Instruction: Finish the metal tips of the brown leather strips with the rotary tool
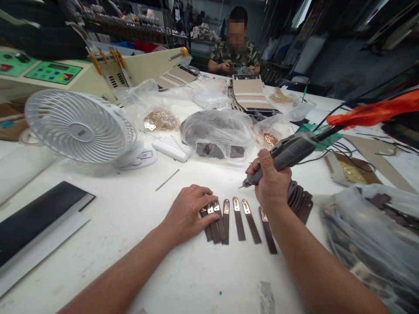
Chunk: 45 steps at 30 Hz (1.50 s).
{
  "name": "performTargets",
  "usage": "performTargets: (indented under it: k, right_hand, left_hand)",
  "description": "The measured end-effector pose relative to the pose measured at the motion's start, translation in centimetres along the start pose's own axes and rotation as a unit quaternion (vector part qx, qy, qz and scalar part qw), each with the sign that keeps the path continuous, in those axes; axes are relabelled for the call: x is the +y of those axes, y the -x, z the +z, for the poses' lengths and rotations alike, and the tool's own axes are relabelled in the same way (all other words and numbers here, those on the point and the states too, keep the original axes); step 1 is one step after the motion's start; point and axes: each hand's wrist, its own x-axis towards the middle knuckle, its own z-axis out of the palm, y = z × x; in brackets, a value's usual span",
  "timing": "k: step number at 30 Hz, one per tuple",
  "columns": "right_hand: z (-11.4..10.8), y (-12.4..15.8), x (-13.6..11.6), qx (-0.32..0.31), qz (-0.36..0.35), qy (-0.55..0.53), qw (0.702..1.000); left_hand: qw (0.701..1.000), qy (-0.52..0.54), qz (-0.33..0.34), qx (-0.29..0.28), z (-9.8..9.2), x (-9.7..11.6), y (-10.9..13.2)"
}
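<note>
My right hand (271, 183) grips a grey corded rotary tool (288, 152), its thin tip pointing down-left just above the table. My left hand (190, 209) lies flat with spread fingers on the left end of a row of dark brown leather straps (238, 220) with gold metal end pieces. Several straps lie side by side between my two hands. A stack of more dark straps (299, 198) sits just right of my right hand, partly hidden by it.
A white desk fan (78, 128) stands at left, with a thin metal rod (166, 179) near it. Plastic bags of parts (216, 131) lie behind. A large bag (373, 235) sits at right. A black-and-white board (36, 226) lies at the left edge. Another person sits across the white table (131, 244).
</note>
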Motion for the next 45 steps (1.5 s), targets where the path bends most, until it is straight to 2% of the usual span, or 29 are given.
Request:
performTargets:
  k: [6,12,24,45]
  right_hand:
    - [2.6,3.8,-1.7,-0.057,0.02,-0.026,0.998]
    - [4.2,5.5,-2.0,-0.084,0.066,-0.027,0.994]
    - [5.3,6.4,-2.3,-0.092,0.068,-0.029,0.993]
    - [5.9,6.9,-2.1,-0.115,0.058,-0.057,0.99]
  left_hand:
    - [0.998,0.003,0.006,0.057,0.2,0.0,0.2]
    - [0.997,0.008,0.019,0.077,0.0,0.2,0.3]
    - [0.996,0.013,0.021,0.089,-0.4,0.5,0.2]
    - [0.991,0.028,0.006,0.128,-0.7,0.2,0.4]
